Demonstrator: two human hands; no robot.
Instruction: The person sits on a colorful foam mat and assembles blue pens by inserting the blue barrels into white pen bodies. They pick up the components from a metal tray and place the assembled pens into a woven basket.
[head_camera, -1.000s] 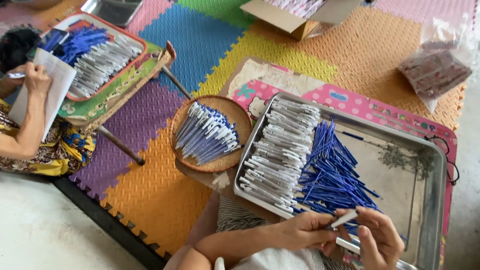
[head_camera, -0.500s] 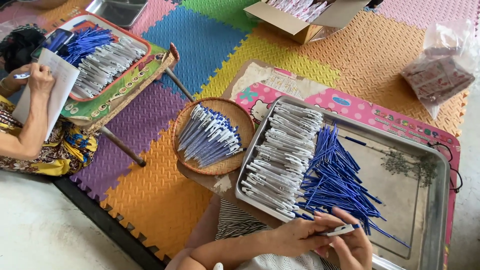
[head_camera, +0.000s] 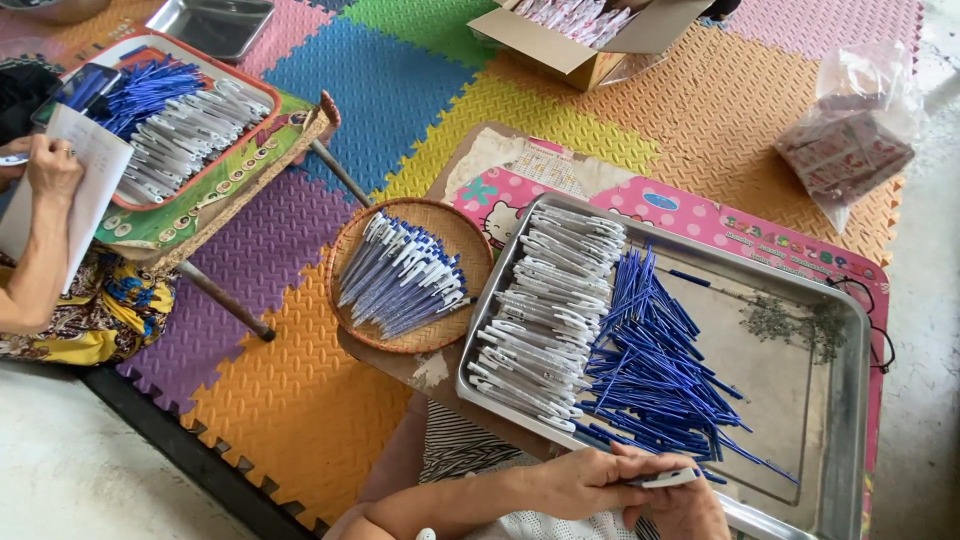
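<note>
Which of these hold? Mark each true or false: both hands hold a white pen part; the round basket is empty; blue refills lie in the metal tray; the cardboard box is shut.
1. Both hands, left hand and right hand, hold a white pen part: true.
2. The round basket is empty: false, it holds pens.
3. Blue refills lie in the metal tray: true.
4. The cardboard box is shut: false, its flaps stand open.

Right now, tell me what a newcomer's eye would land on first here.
The metal tray at centre right, with white pen barrels stacked beside a fan of blue refills. Left of it, a round basket holds assembled pens. At the bottom edge the hands, left and right, hold one white pen part.
</note>
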